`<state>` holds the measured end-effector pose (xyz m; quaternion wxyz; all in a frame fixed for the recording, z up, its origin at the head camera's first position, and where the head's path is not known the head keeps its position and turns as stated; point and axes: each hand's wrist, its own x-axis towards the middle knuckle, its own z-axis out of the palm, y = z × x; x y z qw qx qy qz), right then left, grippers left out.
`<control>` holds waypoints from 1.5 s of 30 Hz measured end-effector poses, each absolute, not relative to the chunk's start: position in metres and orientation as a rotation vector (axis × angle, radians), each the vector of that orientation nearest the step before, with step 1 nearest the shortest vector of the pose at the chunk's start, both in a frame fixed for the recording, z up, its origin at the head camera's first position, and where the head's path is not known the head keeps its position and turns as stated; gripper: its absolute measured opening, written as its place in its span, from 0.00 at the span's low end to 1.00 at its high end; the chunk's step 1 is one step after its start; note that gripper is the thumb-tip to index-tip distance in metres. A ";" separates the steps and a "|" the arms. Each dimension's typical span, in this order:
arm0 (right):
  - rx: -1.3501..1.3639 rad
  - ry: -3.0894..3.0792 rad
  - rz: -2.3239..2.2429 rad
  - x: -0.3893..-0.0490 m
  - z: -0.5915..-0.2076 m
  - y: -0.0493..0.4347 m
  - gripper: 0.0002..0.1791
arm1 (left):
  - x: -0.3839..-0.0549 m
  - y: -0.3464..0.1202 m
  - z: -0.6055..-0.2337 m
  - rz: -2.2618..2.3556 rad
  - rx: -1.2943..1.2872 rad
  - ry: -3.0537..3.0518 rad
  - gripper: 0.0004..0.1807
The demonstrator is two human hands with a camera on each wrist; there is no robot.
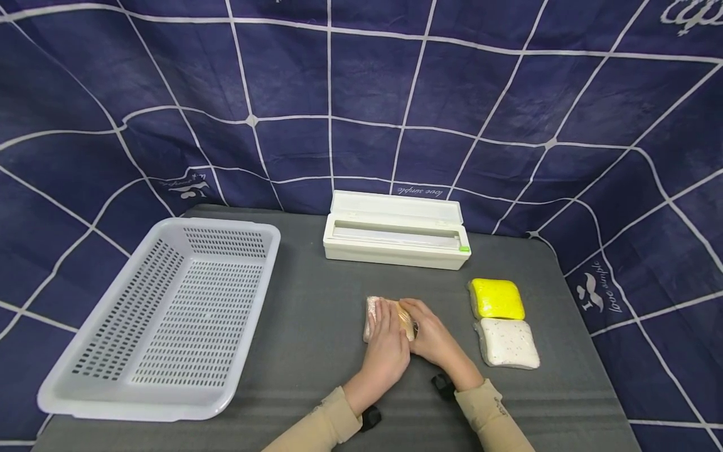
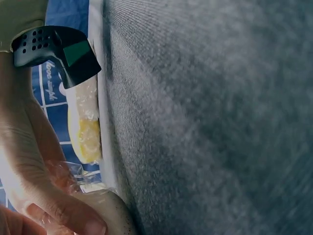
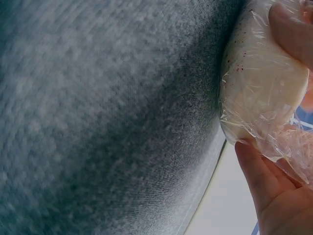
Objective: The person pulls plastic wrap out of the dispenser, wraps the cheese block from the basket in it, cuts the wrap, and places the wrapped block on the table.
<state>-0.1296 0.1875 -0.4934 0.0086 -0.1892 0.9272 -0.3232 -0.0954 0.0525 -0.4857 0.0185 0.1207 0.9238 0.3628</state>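
Note:
A pale block (image 1: 370, 317) wrapped in clear film lies on the grey table between the two hands; red specks show on its side in the right wrist view. My left hand (image 1: 386, 348) rests on top of it, fingers straight and side by side, hiding its middle. From the right, my right hand (image 1: 436, 342) grips the block, with its fingers (image 3: 261, 178) at the far edge and its thumb (image 3: 293, 36) on the near side. Loose crumpled film (image 3: 288, 147) bunches at those fingers. The left wrist view shows the right thumb (image 2: 88, 220) against the block.
A cling film dispenser (image 1: 395, 254) with its lid up and a green slider stands at the back. Right of the hands lie a yellow wrapped block (image 1: 497, 299) and a speckled white wrapped block (image 1: 509, 343). A large perforated basket (image 1: 271, 251) stands at left.

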 end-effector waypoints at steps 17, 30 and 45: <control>-0.629 2.895 -1.063 -0.129 -0.493 0.189 0.43 | -0.104 0.040 -0.475 1.144 0.392 2.582 0.34; -0.590 2.872 -1.063 -0.128 -0.491 0.190 0.48 | -0.108 0.026 -0.473 1.317 0.398 2.617 0.28; -0.598 2.830 -1.020 -0.130 -0.488 0.189 0.51 | -0.144 -0.040 -0.474 1.269 0.305 2.558 0.38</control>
